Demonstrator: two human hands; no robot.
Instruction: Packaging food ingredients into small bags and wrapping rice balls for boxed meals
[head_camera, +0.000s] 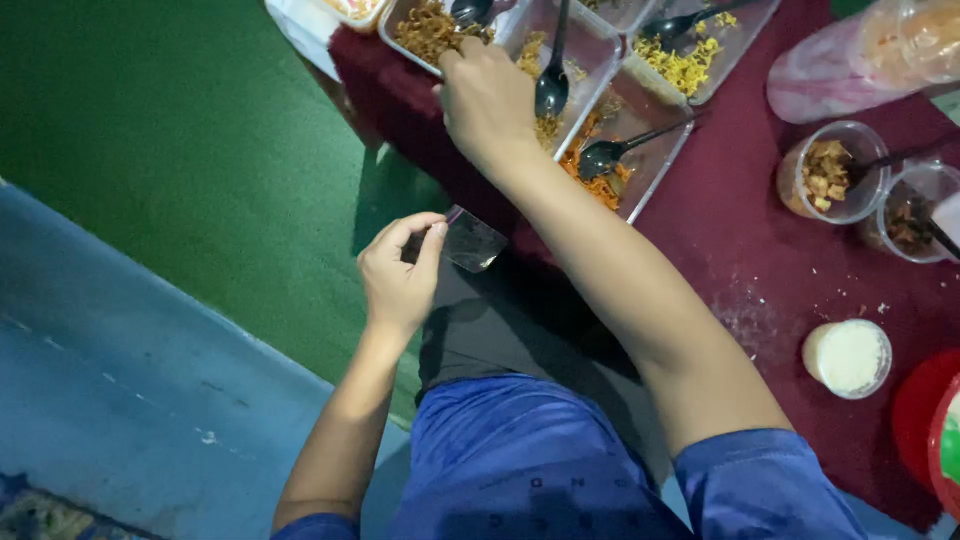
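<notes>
A green floor (200, 130) fills the nine o'clock side, with a blue strip (110, 400) toward seven o'clock. The desk (760, 270), draped in maroon cloth, spreads from twelve to four o'clock and carries clear trays of fried snacks (600, 130). The right hand (487, 100) reaches to twelve o'clock, closed on a black spoon (470, 12) in the far tray. The left hand (400, 275) pinches a small clear plastic bag (472, 240) off the desk's edge, its long axis pointing toward three o'clock.

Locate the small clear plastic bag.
In the head view, the small clear plastic bag is pinched in the left hand, left of centre, off the edge of the maroon-covered table, below the clear rectangular food trays.
</notes>
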